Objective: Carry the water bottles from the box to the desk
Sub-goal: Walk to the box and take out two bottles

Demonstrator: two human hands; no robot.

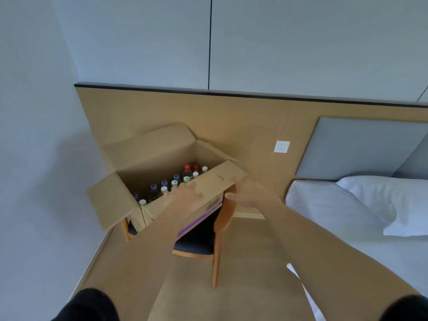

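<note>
You are at the reach-in step — left hand (pixel 185 193) and right hand (pixel 245 191), both spread and holding nothing, rest at the near flap of the box (pixel 148 156); next, grasp a water bottle (pixel 187 173) by its neck.

light: soft, even daylight | shadows: faint (left wall) | hands (pixel 185 193) blurred | edges: wide-angle bowed

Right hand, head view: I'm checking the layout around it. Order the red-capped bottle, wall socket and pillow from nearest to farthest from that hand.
From the right hand:
1. Wall socket, on the wooden panel up and to its right.
2. Red-capped bottle, in the box to its left; too close to the socket to rank firmly.
3. Pillow, on the bed, far right.
</note>
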